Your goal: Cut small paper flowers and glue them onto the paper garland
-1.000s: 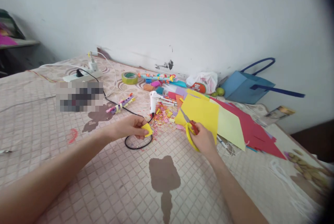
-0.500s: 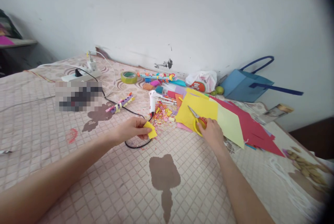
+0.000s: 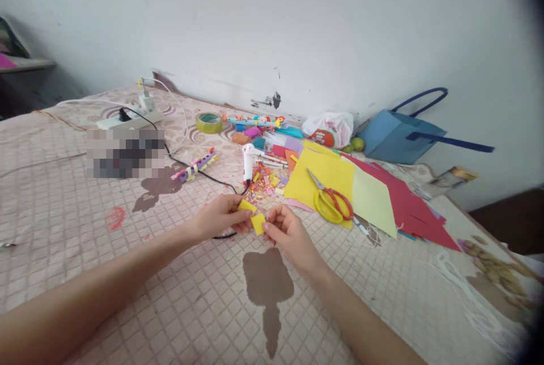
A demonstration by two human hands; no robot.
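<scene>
My left hand pinches a small yellow foam or paper piece over the middle of the table. A second yellow piece sits just right of it, with my right hand closed on its right edge between thumb and fingers. Scissors with red and yellow handles lie on a large yellow sheet, to the right of my hands. Behind my hands a white glue gun stands among colourful scraps. Its black cable passes behind my left hand.
At the back are a tape roll, a white plastic bag and a blue bag. Red sheets lie right. A decorated purple stick and a power strip are left. White string lies at right.
My right hand has let go of the scissors, which now lie on the yellow sheet. It has moved left to the yellow pieces. My left hand has barely moved.
</scene>
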